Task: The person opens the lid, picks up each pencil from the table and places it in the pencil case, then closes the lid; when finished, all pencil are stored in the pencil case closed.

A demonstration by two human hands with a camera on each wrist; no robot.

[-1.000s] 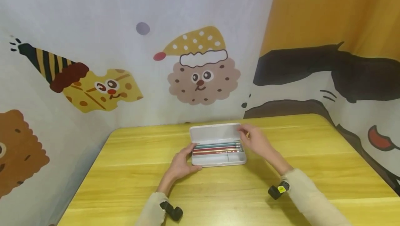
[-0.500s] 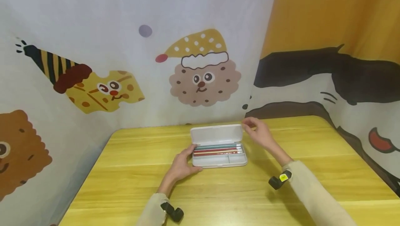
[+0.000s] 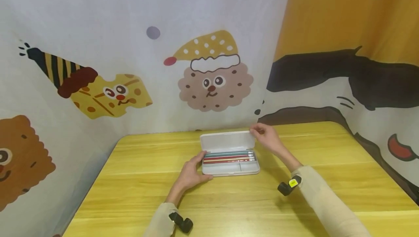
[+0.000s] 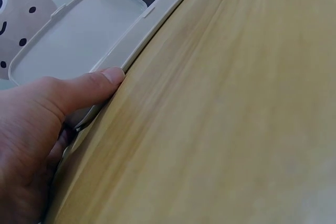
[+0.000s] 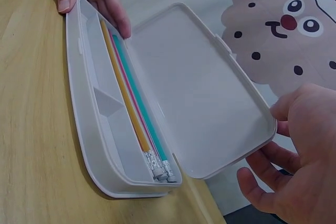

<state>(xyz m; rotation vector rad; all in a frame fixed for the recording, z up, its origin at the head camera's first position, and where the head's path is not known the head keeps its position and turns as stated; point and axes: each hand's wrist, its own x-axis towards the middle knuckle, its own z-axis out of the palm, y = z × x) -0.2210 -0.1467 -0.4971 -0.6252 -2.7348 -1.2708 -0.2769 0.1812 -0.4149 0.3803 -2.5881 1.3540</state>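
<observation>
A white pencil case (image 3: 222, 169) lies on the table with its lid (image 3: 227, 141) raised at the back. Several pencils (image 5: 137, 100), in yellow-orange, pink and teal, lie side by side in its rear compartment, eraser ends to the right. My left hand (image 3: 189, 173) grips the case's left end, thumb (image 4: 100, 85) along the front wall and fingers at the rear. At the lid's upper right corner, my right hand (image 3: 269, 139) pinches the edge between thumb and index finger, as the right wrist view shows; its other fingers are loosely bent behind the lid.
The yellow wood-grain table (image 3: 229, 208) meets a cloth backdrop (image 3: 157, 95) with cartoon figures right behind the case. Two front compartments (image 5: 107, 102) of the case have a divider between them. Black wrist cameras (image 3: 181, 222) sit on both sleeves.
My right hand moves off the lid's right corner to the right, then comes back to it and takes its edge. The left hand and the case stay in place.
</observation>
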